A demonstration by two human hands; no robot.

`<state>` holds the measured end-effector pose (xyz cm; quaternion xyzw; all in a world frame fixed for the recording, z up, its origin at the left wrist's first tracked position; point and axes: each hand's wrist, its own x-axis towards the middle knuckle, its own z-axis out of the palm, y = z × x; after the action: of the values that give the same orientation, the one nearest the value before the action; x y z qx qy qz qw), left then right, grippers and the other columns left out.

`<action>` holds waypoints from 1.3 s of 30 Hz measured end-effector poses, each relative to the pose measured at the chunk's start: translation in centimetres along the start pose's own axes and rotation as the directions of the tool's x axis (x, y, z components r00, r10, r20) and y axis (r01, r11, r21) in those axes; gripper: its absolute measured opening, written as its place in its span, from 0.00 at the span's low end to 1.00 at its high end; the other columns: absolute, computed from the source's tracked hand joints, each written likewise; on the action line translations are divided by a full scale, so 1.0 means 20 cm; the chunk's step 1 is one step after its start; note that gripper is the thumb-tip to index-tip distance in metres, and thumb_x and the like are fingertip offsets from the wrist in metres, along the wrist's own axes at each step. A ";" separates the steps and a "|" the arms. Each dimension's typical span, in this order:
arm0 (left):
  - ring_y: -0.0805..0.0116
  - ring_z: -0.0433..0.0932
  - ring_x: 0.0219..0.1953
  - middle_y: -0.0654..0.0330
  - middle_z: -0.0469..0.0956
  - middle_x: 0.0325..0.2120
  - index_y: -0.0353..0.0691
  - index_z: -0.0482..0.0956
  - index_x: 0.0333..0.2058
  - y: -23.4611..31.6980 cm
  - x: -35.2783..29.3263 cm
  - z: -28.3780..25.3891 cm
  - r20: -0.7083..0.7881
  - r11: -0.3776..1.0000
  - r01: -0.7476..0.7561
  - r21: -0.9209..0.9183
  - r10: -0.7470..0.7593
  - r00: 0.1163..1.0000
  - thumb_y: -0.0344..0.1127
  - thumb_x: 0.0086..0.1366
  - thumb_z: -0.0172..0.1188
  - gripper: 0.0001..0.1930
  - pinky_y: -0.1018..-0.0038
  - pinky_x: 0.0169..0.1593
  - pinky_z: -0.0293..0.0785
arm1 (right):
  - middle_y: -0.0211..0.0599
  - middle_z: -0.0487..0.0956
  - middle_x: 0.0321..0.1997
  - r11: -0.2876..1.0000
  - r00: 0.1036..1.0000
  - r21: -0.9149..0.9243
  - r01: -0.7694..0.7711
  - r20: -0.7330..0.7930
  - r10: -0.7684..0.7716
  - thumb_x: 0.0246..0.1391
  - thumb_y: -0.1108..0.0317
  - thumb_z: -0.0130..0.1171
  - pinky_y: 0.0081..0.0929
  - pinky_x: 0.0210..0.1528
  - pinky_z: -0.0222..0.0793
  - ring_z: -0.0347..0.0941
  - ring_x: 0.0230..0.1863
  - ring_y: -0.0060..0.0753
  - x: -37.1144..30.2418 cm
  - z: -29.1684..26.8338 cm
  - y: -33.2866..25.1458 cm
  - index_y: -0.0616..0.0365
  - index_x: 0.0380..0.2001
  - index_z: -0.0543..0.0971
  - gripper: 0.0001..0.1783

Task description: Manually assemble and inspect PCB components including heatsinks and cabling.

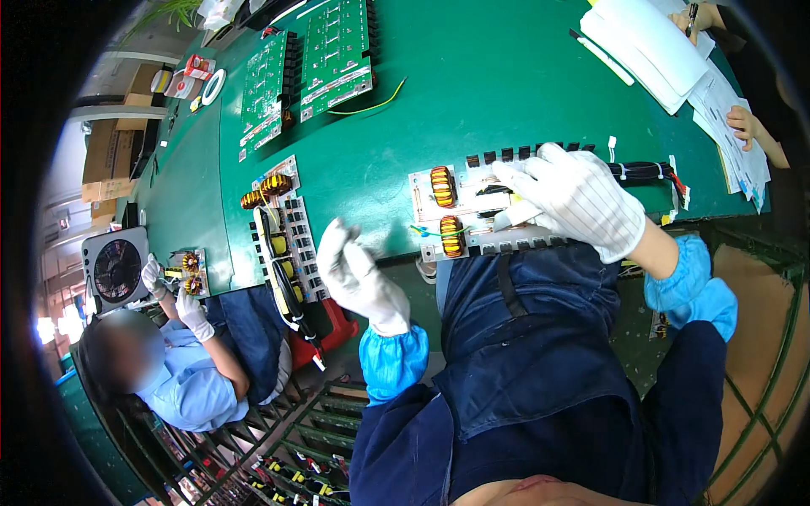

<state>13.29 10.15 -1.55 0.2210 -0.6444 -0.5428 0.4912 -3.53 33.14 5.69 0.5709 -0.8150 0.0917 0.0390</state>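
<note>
In front of me, a circuit board (427, 191) lies along the table's near edge. It carries two copper-wound ring coils, yellow-taped parts and rows of black components. My right hand (582, 202), in a white striped glove, lies across its middle, fingers bent down onto the parts and gripping there. The hand hides much of that area. A black cable bundle (641, 171) with white ties runs off the board's right end. My left hand (361, 274), also gloved, is raised left of the board, slightly blurred. Its fingers are loosely curled and apart, with nothing visible in them.
A second coil-and-cable board (295, 240) lies to the left, overhanging the edge. Two green circuit boards (336, 63) sit farther back. Papers (650, 55) and another person's hands are at the far right. A co-worker (190, 371) sits left, near a fan (116, 268).
</note>
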 end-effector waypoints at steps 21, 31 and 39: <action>0.70 0.79 0.40 0.52 0.79 0.49 0.33 0.76 0.49 0.04 -0.17 -0.13 0.044 0.953 0.302 -0.031 -0.301 0.953 0.31 0.71 0.54 0.11 0.76 0.38 0.76 | 0.45 0.80 0.25 0.986 0.964 0.144 0.088 0.238 -0.121 0.47 0.49 0.64 0.40 0.32 0.75 0.80 0.28 0.48 0.16 0.04 0.10 0.47 0.55 0.78 0.31; 0.69 0.80 0.39 0.50 0.80 0.47 0.31 0.76 0.48 0.04 -0.21 -0.13 0.051 0.951 0.304 -0.058 -0.302 0.952 0.31 0.71 0.53 0.11 0.76 0.38 0.76 | 0.46 0.79 0.23 0.987 0.941 0.146 0.065 0.319 -0.109 0.50 0.50 0.61 0.39 0.27 0.73 0.77 0.23 0.47 0.13 0.05 0.07 0.52 0.44 0.82 0.23; 0.68 0.81 0.37 0.50 0.80 0.46 0.28 0.76 0.48 0.02 -0.17 -0.07 0.096 0.973 0.226 -0.056 -0.220 0.971 0.28 0.71 0.51 0.11 0.77 0.36 0.77 | 0.40 0.75 0.19 0.998 0.927 0.047 -0.044 0.375 0.023 0.54 0.38 0.59 0.39 0.23 0.68 0.75 0.21 0.46 -0.06 -0.20 -0.01 0.52 0.42 0.78 0.28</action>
<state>16.03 12.42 -2.74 0.2510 -0.6186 -0.6249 0.4049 -3.07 35.04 9.51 0.5647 -0.8143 0.0042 -0.1344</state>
